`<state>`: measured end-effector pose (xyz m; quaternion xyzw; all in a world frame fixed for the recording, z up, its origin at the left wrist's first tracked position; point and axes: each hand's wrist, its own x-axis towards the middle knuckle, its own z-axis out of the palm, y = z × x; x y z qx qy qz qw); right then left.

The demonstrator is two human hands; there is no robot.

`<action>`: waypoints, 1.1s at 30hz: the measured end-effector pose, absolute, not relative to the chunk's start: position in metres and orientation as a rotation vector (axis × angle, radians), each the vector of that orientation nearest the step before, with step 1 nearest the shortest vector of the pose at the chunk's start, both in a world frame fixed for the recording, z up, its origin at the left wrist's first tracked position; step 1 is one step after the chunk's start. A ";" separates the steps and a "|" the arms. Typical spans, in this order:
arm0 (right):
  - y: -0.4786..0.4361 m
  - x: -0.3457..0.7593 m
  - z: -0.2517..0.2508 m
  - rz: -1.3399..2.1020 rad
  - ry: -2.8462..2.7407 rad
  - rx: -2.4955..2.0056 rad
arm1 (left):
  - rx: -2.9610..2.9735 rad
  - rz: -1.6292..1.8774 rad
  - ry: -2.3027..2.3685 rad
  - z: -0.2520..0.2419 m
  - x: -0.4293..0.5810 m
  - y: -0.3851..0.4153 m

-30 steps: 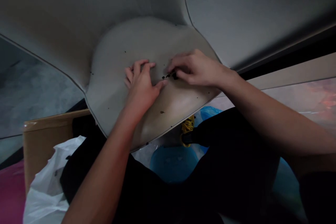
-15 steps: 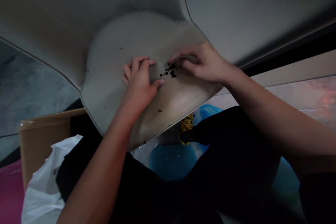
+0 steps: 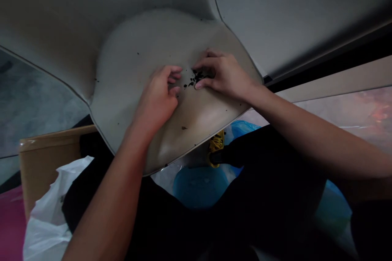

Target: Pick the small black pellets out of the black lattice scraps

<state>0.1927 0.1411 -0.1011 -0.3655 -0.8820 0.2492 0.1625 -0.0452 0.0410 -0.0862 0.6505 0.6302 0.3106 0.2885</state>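
A beige leather seat cushion fills the middle of the view, speckled with small dark crumbs. A little heap of dark crumbs lies between my two hands. My left hand rests on the cushion with its fingers curled loosely beside the heap. My right hand lies on the other side, its fingers bent and its fingertips touching the crumbs. Neither hand visibly holds anything.
The grey seat back rises behind the cushion. Below it are a blue plastic tub, a yellow-laced shoe, my dark trousers, a white plastic bag and a cardboard box at the left.
Both hands have drawn closer together around the crumbs. The right hand slid left and the left hand turned, its fingers now pointing toward the heap.
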 end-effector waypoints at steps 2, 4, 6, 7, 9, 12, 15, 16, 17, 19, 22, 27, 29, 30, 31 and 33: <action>0.139 0.190 -0.099 0.728 -2.474 -1.073 | 1.745 0.835 1.680 -0.087 -0.045 0.041; 0.136 0.187 -0.097 0.762 -2.414 -1.107 | 1.754 0.839 1.689 -0.087 -0.043 0.040; 0.133 0.184 -0.097 0.790 -2.350 -1.143 | 1.750 0.828 1.691 -0.086 -0.042 0.040; 0.132 0.182 -0.096 0.796 -2.330 -1.159 | 1.744 0.815 1.689 -0.085 -0.041 0.040; 0.130 0.178 -0.094 0.795 -2.311 -1.191 | 1.736 0.786 1.686 -0.083 -0.040 0.040; 0.127 0.172 -0.090 0.791 -2.319 -1.246 | 1.734 0.766 1.702 -0.080 -0.038 0.039; 0.125 0.167 -0.087 0.783 -2.347 -1.273 | 1.754 0.758 1.722 -0.078 -0.037 0.039; 0.125 0.167 -0.085 0.788 -2.353 -1.276 | 1.768 0.749 1.727 -0.077 -0.037 0.039; 0.126 0.167 -0.084 0.796 -2.345 -1.288 | 1.782 0.738 1.731 -0.076 -0.036 0.039; 0.128 0.170 -0.080 0.818 -2.295 -1.331 | 1.804 0.715 1.738 -0.075 -0.036 0.039; 0.135 0.183 -0.069 0.813 -2.200 -1.381 | 1.837 0.698 1.744 -0.073 -0.033 0.039; 0.141 0.201 -0.064 0.781 -2.210 -1.335 | 1.895 0.709 1.740 -0.079 -0.021 0.040; 0.141 0.203 -0.071 0.776 -2.264 -1.293 | 1.876 0.757 1.737 -0.083 -0.017 0.042; 0.140 0.202 -0.075 0.782 -2.297 -1.264 | 1.858 0.783 1.737 -0.084 -0.015 0.043; 0.140 0.202 -0.079 0.791 -2.327 -1.234 | 1.835 0.807 1.738 -0.086 -0.014 0.045; 0.139 0.202 -0.084 0.809 -2.376 -1.183 | 1.794 0.839 1.742 -0.089 -0.012 0.047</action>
